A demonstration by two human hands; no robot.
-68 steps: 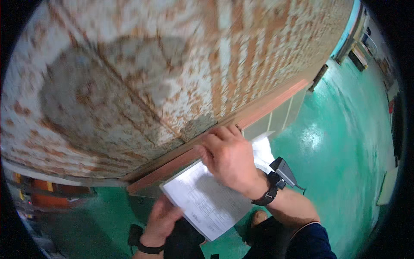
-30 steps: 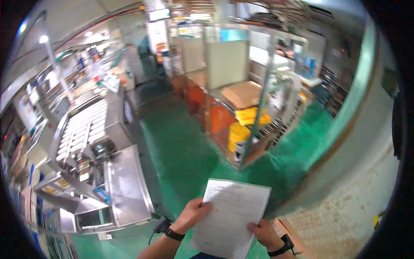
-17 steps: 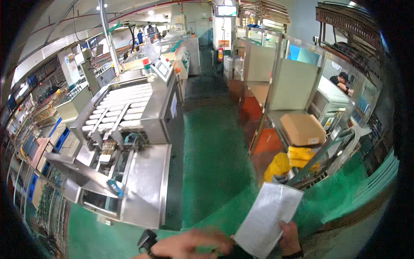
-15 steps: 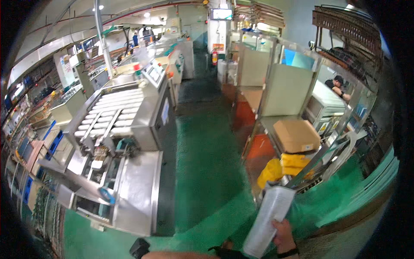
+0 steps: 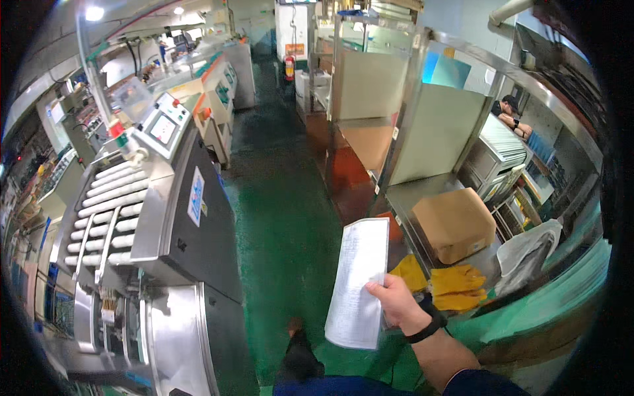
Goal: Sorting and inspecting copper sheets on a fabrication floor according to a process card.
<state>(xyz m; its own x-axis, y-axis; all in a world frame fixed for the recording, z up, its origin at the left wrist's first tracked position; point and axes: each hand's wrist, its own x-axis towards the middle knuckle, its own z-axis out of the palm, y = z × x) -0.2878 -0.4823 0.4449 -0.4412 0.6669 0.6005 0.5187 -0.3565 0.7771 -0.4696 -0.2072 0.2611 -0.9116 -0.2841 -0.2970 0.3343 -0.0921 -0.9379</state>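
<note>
My right hand (image 5: 396,301) grips a white sheaf of paper (image 5: 357,280) by its right edge, with the thumb lying on the front. Faint rows of print run down the paper, which is held nearly upright over the green floor. A black band circles my right wrist. Just beyond that hand, yellow rubber gloves (image 5: 457,288) lie at the front of a metal rack, below a brown cardboard box (image 5: 454,224). Nothing of my left hand shows.
To the left stands a roller conveyor machine (image 5: 119,198) with a tilted control panel (image 5: 162,127). A metal-framed rack (image 5: 422,125) with pale panels lines the right side. Between them runs a green floor aisle (image 5: 267,218). A co-worker (image 5: 512,115) bends beyond the rack.
The paper has risen and moved left with my right hand, its face now turned toward me. My view has shifted closer to the rack. A forearm at the lower edge has left the picture.
</note>
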